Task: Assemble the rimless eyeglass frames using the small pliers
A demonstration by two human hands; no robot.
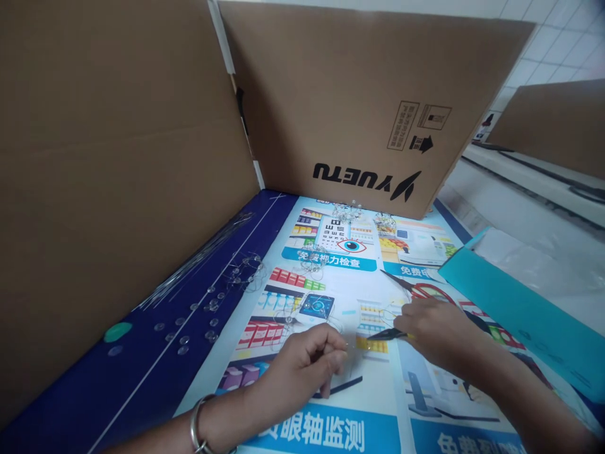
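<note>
My left hand (314,359) is closed in a pinch, a silver bangle on its wrist. A thin wire (348,348) shows faintly at its fingertips, blurred against the printed sheet. My right hand (425,325) grips needle-nose pliers (385,335), whose dark jaws point left toward the left fingers; the handles are mostly hidden in the palm. Just beyond the right hand lie scissors with red handles (432,291). Beaded wire pieces (312,260) rest on the sheet, with another beaded wire piece (246,271) farther left.
Several clear beads (212,306) lie on the blue strip at left, near a bundle of straight wires (193,261) and a green disc (117,331). Cardboard panels (368,94) stand at the left and back. A turquoise box (524,309) with clear plastic is at right.
</note>
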